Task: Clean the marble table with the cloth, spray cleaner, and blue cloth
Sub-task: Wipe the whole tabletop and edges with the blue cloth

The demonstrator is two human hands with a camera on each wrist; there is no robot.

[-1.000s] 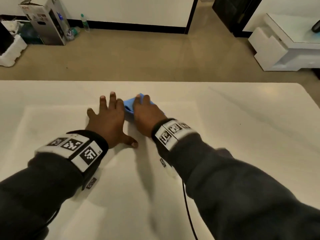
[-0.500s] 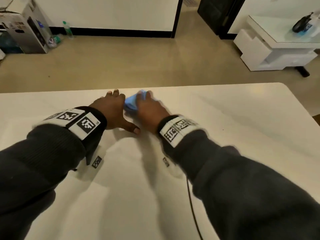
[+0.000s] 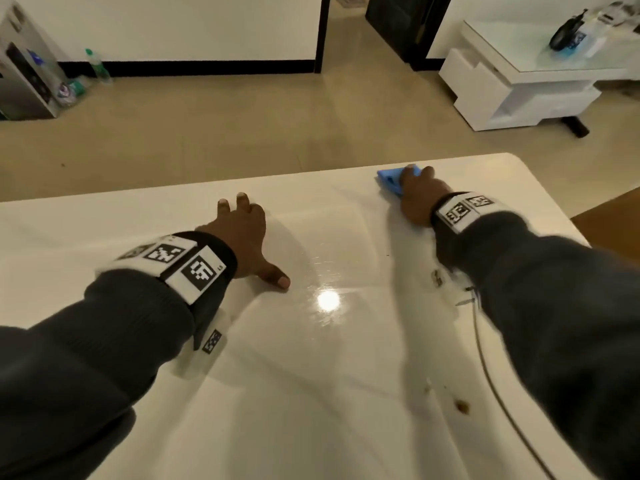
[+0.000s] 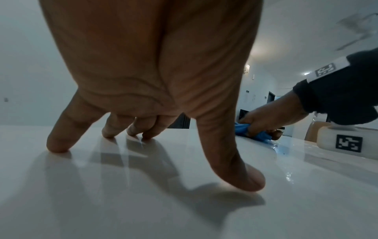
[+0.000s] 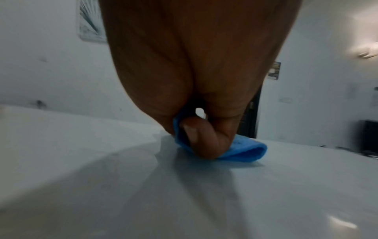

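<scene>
Where tan floor (image 3: 214, 133) spreads, glossy marble table (image 3: 311, 393).

White marble table (image 3: 311, 393) was glossy w/ a lamp glare near centre. Blue cloth (image 3: 389, 180) lay by far right corner; brown crumb (image 3: 461, 406) & thin cable (image 3: 491, 375) sat nearer, right side.

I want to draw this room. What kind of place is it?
Probably a living room in a home: a big glossy white marble table, a low white TV-style cabinet on the beige tiled floor, and a framed picture on the wall.
</scene>
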